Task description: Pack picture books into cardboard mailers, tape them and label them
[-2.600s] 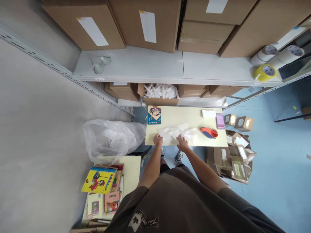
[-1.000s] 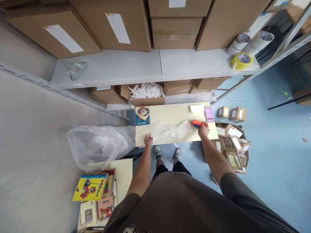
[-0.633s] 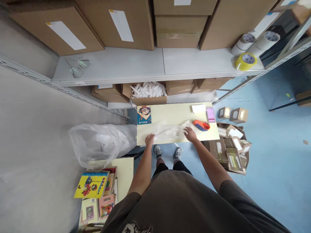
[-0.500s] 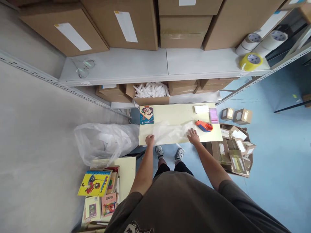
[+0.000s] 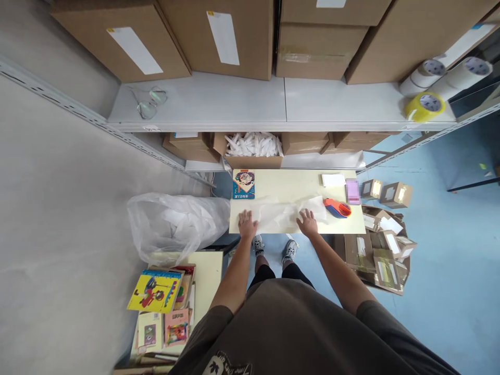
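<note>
A thin, crumpled translucent white sheet (image 5: 277,214) lies across the pale yellow table (image 5: 289,182). My left hand (image 5: 247,225) rests on its left end with the fingers spread. Toward the sheet's right end, my right hand (image 5: 307,223) lies on it, fingers apart. Behind my left hand is a blue book with a round picture (image 5: 243,184). An orange and blue tape dispenser (image 5: 337,208) sits to the right of my right hand. Further back are a white stack of paper (image 5: 333,180) and a purple pad (image 5: 352,191).
Cardboard boxes and tape rolls (image 5: 425,107) stand on the shelf (image 5: 242,104). Below it, a box holds white rolled pieces (image 5: 253,145). A clear plastic bag (image 5: 177,224) and books (image 5: 154,291) are at left. Small cartons (image 5: 385,260) fill a bin at right.
My left hand has gone from a closed grip at the sheet's near left edge to lying spread on top of it. My right hand has shifted slightly left along the sheet. The view has moved a little.
</note>
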A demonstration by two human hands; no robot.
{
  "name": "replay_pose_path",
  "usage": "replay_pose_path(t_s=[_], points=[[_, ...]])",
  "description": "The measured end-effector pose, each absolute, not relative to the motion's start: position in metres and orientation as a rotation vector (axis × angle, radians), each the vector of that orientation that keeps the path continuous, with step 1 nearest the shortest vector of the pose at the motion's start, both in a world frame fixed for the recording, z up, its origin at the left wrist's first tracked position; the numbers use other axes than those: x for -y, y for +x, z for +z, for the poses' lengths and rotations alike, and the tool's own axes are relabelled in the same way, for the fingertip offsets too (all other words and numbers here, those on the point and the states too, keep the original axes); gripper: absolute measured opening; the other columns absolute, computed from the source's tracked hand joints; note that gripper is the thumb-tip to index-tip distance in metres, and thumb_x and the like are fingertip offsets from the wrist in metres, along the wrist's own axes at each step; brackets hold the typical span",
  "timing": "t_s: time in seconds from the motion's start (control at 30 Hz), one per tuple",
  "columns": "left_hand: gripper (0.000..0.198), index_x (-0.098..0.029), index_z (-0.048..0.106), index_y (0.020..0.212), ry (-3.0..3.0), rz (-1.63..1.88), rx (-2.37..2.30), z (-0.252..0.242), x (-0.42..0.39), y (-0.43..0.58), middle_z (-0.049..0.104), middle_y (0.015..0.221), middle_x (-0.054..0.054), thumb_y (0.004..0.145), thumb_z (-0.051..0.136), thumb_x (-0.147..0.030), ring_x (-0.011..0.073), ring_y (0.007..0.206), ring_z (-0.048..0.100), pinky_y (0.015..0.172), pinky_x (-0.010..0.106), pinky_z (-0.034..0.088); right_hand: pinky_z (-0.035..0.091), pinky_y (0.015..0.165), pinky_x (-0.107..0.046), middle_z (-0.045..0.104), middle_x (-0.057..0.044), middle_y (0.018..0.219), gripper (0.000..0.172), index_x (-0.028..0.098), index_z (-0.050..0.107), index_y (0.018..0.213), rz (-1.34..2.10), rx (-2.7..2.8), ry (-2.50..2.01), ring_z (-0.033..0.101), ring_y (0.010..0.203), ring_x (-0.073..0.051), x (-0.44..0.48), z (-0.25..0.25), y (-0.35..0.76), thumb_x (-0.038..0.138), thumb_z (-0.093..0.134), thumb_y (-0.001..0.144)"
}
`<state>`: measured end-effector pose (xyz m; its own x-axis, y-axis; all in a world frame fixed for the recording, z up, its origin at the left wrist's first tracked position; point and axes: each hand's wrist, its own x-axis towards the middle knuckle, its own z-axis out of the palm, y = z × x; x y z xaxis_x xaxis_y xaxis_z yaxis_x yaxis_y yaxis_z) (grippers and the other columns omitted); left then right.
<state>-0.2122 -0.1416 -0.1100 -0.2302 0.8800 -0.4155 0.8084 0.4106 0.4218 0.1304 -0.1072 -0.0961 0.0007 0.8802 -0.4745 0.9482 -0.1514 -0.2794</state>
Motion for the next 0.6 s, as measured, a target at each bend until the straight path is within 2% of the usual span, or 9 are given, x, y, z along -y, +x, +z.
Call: replay_pose_path(t_s=[0.17,0.33,0.43,0.5,0.6], points=[[0.074,-0.028,0.042,0.168,1.452,0.103,-2.053,-0.114,0.142,-0.23,0.022,0.181,0.007,0.097,0.061,-0.04,0.0368,0.168,0.007,0.134,0.055,0.016,0.033,0.123,-0.066,0.009,-0.016,0.182,0.084,0.023,0.028,0.173,-0.887,-1.685,2.237,0.011,0.166,-0.041,0.096,-0.107,0.114,0.065,0.046,0.102],[0.073,-0.027,0.043,0.168,1.451,0.098,-2.055,-0.113,0.145,-0.234,0.022,0.181,0.009,0.098,0.06,-0.039,0.0381,0.168,0.006,0.134,0.057,0.016,0.03,0.123,-0.067,-0.001,-0.018,0.182,0.101,0.02,0.015,0.175,-0.863,-1.553,2.248,0.005,0.167,-0.043,0.097,-0.102,0.108,0.069,0.056,0.096],[0.072,-0.024,0.043,0.168,1.434,0.113,-2.085,-0.11,0.148,-0.228,0.024,0.18,0.01,0.099,0.058,-0.038,0.0394,0.168,0.007,0.133,0.059,0.017,0.028,0.124,-0.069,0.005,-0.022,0.181,0.099,0.017,0.022,0.174,-0.822,-1.521,2.308,0.008,0.167,-0.043,0.099,-0.093,0.105,0.064,0.06,0.096],[0.071,-0.023,0.043,0.168,1.45,0.156,-2.105,-0.106,0.147,-0.226,0.025,0.18,0.011,0.1,0.056,-0.038,0.0385,0.168,0.008,0.134,0.057,0.017,0.029,0.126,-0.066,0.015,-0.022,0.18,0.087,0.014,0.033,0.17,-0.804,-1.645,2.347,0.012,0.167,-0.042,0.097,-0.086,0.098,0.054,0.061,0.097],[0.067,-0.021,0.046,0.166,1.506,0.256,-2.104,-0.096,0.139,-0.229,0.028,0.179,0.012,0.102,0.053,-0.04,0.0365,0.168,0.011,0.134,0.055,0.02,0.031,0.129,-0.056,0.034,-0.017,0.175,0.07,0.015,0.047,0.163,-0.938,-1.99,2.336,0.024,0.165,-0.035,0.085,-0.076,0.071,0.041,0.056,0.099]])
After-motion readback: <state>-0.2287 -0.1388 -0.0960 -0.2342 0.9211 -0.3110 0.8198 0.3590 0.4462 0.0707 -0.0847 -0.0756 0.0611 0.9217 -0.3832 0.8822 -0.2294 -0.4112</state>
